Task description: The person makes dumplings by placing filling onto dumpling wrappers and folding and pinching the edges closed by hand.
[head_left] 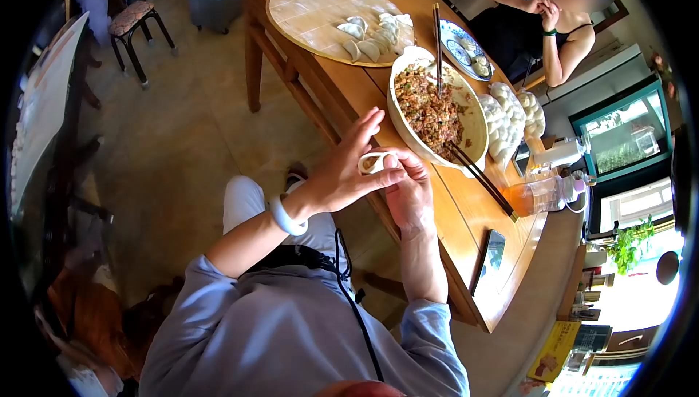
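Note:
Between my two hands is a dumpling, its pale wrapper folded partly round with some filling showing inside. My left hand, with a white bangle at the wrist, pinches it with the thumb while the other fingers stretch upward. From the other side, the fingers and thumb of my right hand press on the wrapper's edge. Just beyond my hands, at the table's edge, stands a large white bowl of minced filling. One pair of chopsticks stands in the filling; another pair leans over the rim.
Several folded dumplings lie on a round floured board on the wooden table. Nearby are a blue-patterned plate, bags of round white pieces, a bottle of amber liquid and a phone. A person sits opposite.

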Motion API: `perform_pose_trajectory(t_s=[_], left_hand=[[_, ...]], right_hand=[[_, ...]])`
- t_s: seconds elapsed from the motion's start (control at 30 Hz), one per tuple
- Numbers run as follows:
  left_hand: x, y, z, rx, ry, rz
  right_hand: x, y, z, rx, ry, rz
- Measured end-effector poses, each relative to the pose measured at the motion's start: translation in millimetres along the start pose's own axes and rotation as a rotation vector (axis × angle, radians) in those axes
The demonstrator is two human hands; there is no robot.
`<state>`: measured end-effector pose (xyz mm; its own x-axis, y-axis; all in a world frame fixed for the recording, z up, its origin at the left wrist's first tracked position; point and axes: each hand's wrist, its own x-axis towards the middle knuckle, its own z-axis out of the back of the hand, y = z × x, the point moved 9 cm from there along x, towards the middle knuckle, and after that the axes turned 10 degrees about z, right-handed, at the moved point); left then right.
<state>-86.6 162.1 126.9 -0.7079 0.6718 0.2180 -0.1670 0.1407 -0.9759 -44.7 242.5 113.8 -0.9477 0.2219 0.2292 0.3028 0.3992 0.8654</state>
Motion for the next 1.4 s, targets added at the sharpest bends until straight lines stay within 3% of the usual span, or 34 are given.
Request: perform_pose_trajectory(t_s=[0.1,0.17,0.27,0.37,0.57,0.97,1.17,1.4], left_hand=[[4.6,-0.5,-1.0,0.217,-0.008,-0.053],[5.2,-9.6,-0.1,0.271,-0.036,-0.087],[2.7,-14.2,3.5,0.433,-0.101,-0.168],[1.7,-20.0,6.0,0.495,-0.145,-0.207],[-2.3,-30.4,5.5,0.595,-0.200,-0.263],[0.3,-32.5,4.4,0.688,-0.236,-0.318],[8.6,-29.4,5.6,0.569,-0.200,-0.206],[21.1,-22.0,5.1,0.493,-0.199,-0.223]], right_hand=[[1.3,-1.7,2.5,0.003,0.098,0.001],[5.2,2.6,6.2,-0.129,0.021,0.035],[9.1,6.8,2.7,-0.224,0.081,0.070],[6.3,6.4,5.5,-0.136,-0.024,-0.035],[3.5,21.5,-6.3,-0.237,0.020,-0.058],[11.4,21.5,-0.5,-0.295,0.108,-0.058],[14.7,23.7,1.2,-0.361,0.104,-0.062],[26.0,16.3,15.7,-0.364,0.109,-0.050]])
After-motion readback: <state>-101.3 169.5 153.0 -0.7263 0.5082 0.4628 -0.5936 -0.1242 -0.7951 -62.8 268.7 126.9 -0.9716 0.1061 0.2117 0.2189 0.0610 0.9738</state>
